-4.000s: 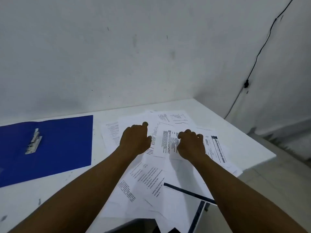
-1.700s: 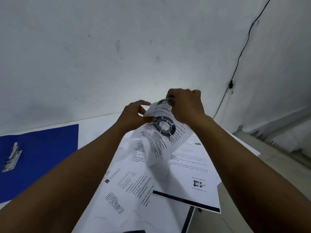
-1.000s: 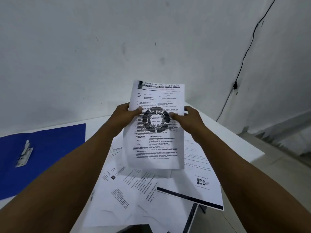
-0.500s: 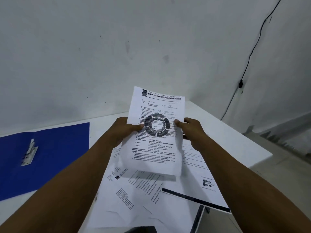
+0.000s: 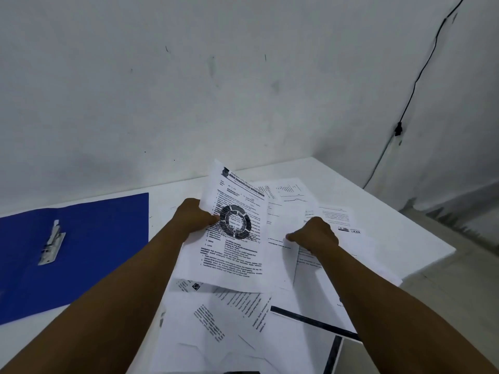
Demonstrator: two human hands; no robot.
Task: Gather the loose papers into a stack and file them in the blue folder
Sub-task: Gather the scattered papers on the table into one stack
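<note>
Right hand point(image 5: 314, 234) left printed sheet point(image 5: 235, 238), now pinches second sheet point(image 5: 286, 211); left hand point(image 5: 193, 218) grips printed sheet's edge.

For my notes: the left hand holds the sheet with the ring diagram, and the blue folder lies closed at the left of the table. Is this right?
Not quite. In the head view the blue folder lies open, its metal clip exposed. The left hand does hold the ring-diagram sheet.
</note>
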